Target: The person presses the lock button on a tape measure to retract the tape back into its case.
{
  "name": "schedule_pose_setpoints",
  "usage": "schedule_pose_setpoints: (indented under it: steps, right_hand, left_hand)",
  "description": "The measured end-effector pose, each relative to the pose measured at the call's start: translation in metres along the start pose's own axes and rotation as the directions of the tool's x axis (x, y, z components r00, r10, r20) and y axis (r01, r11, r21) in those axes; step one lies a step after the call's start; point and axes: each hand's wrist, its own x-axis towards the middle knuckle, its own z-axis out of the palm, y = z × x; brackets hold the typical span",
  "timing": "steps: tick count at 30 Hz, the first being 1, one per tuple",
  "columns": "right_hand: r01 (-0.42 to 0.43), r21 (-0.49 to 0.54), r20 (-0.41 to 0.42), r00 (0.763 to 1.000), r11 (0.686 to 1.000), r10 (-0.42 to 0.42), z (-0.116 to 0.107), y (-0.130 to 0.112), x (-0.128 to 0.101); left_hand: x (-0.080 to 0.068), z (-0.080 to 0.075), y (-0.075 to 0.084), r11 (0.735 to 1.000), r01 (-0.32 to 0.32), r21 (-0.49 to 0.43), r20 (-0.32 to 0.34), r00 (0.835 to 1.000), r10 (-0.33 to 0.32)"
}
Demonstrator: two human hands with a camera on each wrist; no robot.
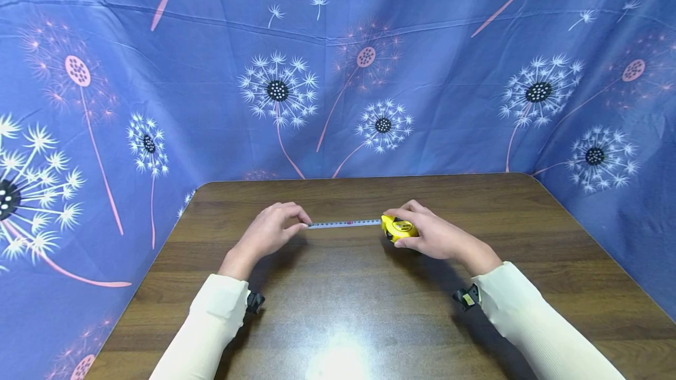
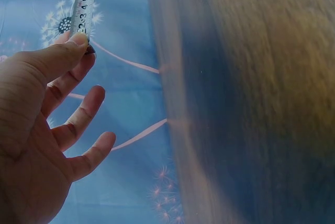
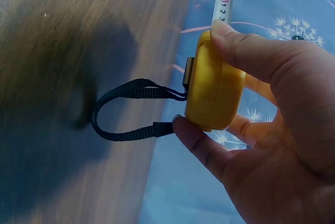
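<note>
Right hand (image 1: 438, 236) grips yellow tape measure case (image 1: 399, 228) — thumb on top edge, fingers (image 3: 199, 140) curled round underside, black wrist strap (image 3: 125, 110) hanging free. Blade (image 1: 344, 223) extends leftward above worktop (image 1: 338, 298). Left hand (image 1: 271, 228) pinches blade tip between thumb and index finger — remaining fingers (image 2: 86, 110) relaxed, spread.

Dark wooden table (image 1: 369, 309) before blue dandelion-print cloth backdrop (image 1: 211, 75).
</note>
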Motion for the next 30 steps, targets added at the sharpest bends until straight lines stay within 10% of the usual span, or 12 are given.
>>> schedule_pose_setpoints:
  steps: [30]
  right_hand:
    - [-0.007, -0.007, 0.002, 1.000, 1.000, 0.007, 0.0054, -0.0046, 0.0022]
  left_hand:
    - [0.0053, 0.0060, 0.0099, 1.000, -0.017, 0.001, 0.009, 1.000, 0.017]
